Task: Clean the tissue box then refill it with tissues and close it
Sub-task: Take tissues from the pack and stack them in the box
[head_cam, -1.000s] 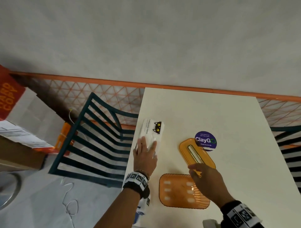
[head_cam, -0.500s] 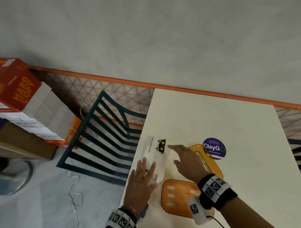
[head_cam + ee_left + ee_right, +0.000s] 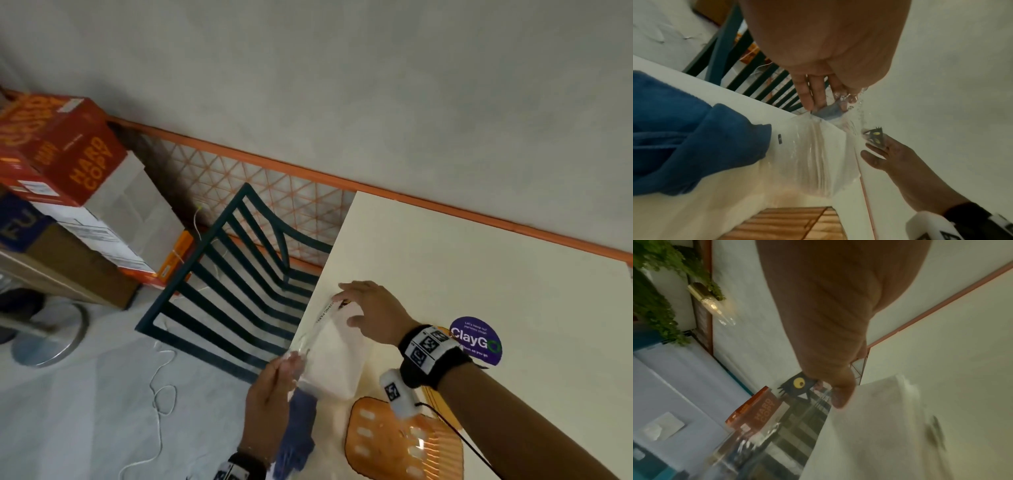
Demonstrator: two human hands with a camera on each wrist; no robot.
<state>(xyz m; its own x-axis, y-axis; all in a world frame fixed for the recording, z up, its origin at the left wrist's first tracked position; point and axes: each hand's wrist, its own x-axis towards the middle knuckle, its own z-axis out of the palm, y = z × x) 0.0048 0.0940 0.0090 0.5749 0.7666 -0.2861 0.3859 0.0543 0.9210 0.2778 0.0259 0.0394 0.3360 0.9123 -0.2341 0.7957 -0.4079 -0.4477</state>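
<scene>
A white tissue pack (image 3: 337, 359) in clear plastic wrap with a black cat logo (image 3: 875, 134) is lifted off the table's left edge between both hands. My left hand (image 3: 291, 365) pinches the near end of the wrap; the left wrist view shows its fingers (image 3: 813, 94) on the crumpled plastic. My right hand (image 3: 346, 308) grips the far end by the logo, thumb (image 3: 838, 391) on the pack (image 3: 869, 426). The orange tissue box base (image 3: 394, 445) lies open near the front edge. Its orange lid (image 3: 433, 394) is mostly hidden under my right forearm.
A blue cloth (image 3: 298, 435) hangs over the table's left edge beside the box. A purple ClayGo sticker (image 3: 476, 339) is on the cream table (image 3: 462, 274). A dark green slatted chair (image 3: 239, 284) stands left of the table, with cardboard boxes (image 3: 78, 161) beyond.
My right hand left the orange lid and crossed to the pack's far end. My left hand went from resting flat on the pack to pinching its near end, and the pack is raised.
</scene>
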